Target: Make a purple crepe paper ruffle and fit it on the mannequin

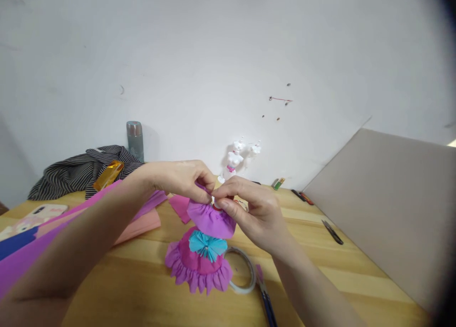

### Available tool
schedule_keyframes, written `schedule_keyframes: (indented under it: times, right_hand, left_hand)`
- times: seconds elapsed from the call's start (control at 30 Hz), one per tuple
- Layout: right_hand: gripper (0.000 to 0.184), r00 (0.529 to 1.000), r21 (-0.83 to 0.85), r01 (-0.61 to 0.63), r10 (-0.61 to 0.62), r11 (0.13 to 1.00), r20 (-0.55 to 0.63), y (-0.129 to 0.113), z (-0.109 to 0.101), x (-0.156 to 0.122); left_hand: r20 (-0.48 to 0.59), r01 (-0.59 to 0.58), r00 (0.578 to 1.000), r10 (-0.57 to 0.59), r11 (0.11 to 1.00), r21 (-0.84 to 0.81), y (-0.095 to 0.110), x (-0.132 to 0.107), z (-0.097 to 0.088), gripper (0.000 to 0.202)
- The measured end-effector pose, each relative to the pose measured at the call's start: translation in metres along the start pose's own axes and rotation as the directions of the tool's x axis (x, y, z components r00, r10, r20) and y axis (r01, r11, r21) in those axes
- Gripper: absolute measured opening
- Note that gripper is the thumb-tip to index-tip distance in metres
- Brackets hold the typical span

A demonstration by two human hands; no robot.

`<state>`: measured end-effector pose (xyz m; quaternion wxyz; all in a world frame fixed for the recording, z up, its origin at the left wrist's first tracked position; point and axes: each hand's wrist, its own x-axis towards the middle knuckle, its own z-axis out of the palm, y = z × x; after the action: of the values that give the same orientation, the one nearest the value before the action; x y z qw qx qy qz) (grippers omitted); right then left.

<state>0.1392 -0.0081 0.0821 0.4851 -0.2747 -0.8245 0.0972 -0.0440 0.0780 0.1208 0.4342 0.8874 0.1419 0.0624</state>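
Note:
In front of me stands a small figure in a crepe paper dress, its skirt (199, 265) pink with a purple ruffled hem. A turquoise pleated paper piece (207, 245) sits at its waist. Around its top lies a gathered purple crepe paper ruffle (212, 221). My left hand (181, 178) pinches the ruffle's upper left edge between thumb and fingers. From the other side, my right hand (251, 208) has thumb and forefinger closed on the ruffle's edge, close to the left fingertips. Between them shows a bit of white and red; the fingers hide the rest.
A tape roll (245, 270) and scissors (265, 298) lie beside the skirt. White mannequin figures (233, 159) stand by the wall. Left are crepe paper sheets (140, 225), a phone (42, 213), striped cloth (71, 172) and a flask (135, 141). Snips (333, 233) lie right, near a grey panel (384, 198).

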Motion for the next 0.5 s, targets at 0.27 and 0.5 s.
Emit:
schedule_keyframes:
  times: [0.27, 0.5]
  right_hand:
    - [0.013, 0.999, 0.036, -0.041, 0.041, 0.999, 0.003, 0.002, 0.001, -0.001]
    - [0.011, 0.998, 0.081, -0.059, 0.061, 0.995, -0.021, 0.008, 0.001, 0.002]
  left_hand:
    - [0.014, 0.001, 1.000, 0.002, 0.981, -0.193, -0.019, 0.006, 0.003, 0.005]
    - [-0.109, 0.030, 0.988, -0.108, 0.833, -0.552, -0.045, 0.010, 0.024, 0.033]
